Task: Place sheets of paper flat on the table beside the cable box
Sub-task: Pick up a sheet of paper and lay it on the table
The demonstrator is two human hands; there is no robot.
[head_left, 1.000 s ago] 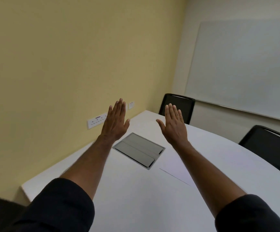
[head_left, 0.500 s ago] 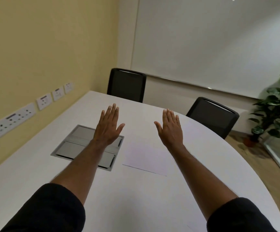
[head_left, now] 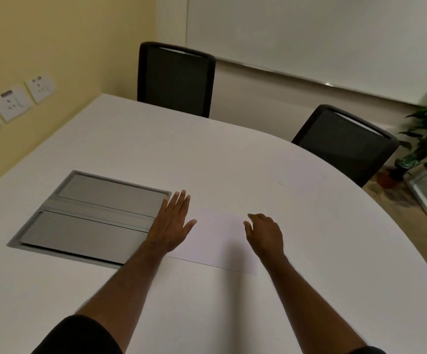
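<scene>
A: Lying flat on the white table [head_left: 258, 159], just right of the grey cable box [head_left: 92, 215], is a sheet of paper [head_left: 217, 241]. It may be more than one sheet; white on white, I can't tell.

B: And the hands?

A: The left hand [head_left: 172, 226] is spread flat, fingers extended, gripping nothing, over the paper's left edge where it meets the box. The right hand [head_left: 266, 233] hovers at the paper's right side, fingers loosely curled, also empty.

B: How would the paper handle?

A: Light and limp, I'd judge, and it will slide easily on that smooth top and crease if pinched hard. Best to press with a flat palm to steady it, or lift a corner at the near edge with a fingertip and thumb.
</scene>
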